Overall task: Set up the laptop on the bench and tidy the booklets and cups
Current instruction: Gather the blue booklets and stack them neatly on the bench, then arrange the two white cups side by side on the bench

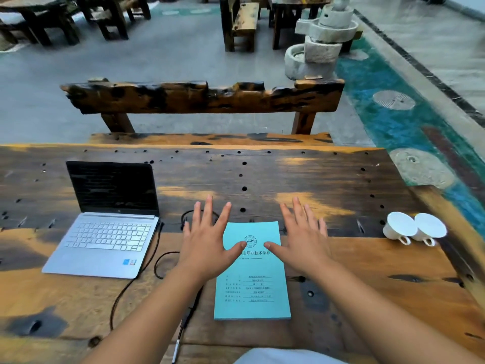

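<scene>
A silver laptop (103,240) stands open on the left of the wooden table (341,271), its screen dark. A black cable (136,279) runs from its right side and loops toward me. In the middle lies a stack of turquoise booklets (253,285), squared up. My left hand (207,243) and my right hand (304,240) hover flat on either side of the stack's top, fingers spread, thumbs over the cover, holding nothing. Two white cups (413,228) lie side by side at the right, handles toward me.
A dark wooden bench (204,99) stands across the table from me. Stone millstones (320,40) are stacked beyond it on the right. More wooden tables and benches stand in the background. A teal painted strip runs along the floor at right.
</scene>
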`<state>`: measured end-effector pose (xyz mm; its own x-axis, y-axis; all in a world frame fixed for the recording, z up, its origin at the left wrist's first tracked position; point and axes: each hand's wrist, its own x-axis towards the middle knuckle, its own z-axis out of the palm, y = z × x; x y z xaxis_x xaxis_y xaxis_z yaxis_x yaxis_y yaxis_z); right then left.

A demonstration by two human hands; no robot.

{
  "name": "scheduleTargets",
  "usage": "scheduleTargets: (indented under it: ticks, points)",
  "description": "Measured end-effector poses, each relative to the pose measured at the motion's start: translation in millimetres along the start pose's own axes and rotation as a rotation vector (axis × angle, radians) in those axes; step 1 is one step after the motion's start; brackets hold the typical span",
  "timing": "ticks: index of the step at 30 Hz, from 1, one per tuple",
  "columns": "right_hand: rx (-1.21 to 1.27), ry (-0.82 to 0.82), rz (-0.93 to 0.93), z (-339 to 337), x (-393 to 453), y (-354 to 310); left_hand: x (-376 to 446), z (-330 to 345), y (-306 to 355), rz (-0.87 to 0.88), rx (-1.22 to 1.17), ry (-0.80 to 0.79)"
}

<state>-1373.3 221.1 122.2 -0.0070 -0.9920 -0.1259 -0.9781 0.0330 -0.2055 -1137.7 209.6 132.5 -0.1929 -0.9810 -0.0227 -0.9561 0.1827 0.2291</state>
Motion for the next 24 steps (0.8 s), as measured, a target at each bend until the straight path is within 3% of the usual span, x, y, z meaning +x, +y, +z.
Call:
scheduleTargets:
  ticks: [12, 17, 24]
  points:
    - [-0.086, 0.016, 0.024, -7.6, -37.3, -18.0, -25.2, -32.7, 8.3, 0.102, 0.056, 0.051]
    - [-0.054, 0.047, 0.158, -5.2, -63.6, -3.0, -7.5, -18.2, 37.0, 0.295, 0.036, 0.058]
    - [0.019, 0.090, 0.498, -18.9, -148.0, 60.5, 1.2, -3.0, 130.1, 0.653, 0.000, -0.008]
